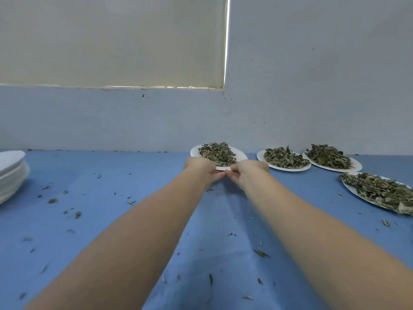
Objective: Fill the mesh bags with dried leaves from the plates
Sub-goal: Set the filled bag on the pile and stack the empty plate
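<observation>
Both forearms reach across the blue bench (111, 175). Left hand (202, 170) and right hand (248, 173) pinch the near rim of a plate (240, 155) of dried leaves (216, 153) by the far wall.

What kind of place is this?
Probably a plain workroom for sorting dried herbs: a blue-covered table against a bare wall, plates of dried leaves, and a stack of empty plates.

Four white plates of dried green-brown leaves. The held plate (240, 155) sits at twelve o'clock, both hands gripping its near rim. A second plate (260, 157) and third plate (357, 166) lie at two o'clock, a fourth plate (348, 186) at three.
</observation>
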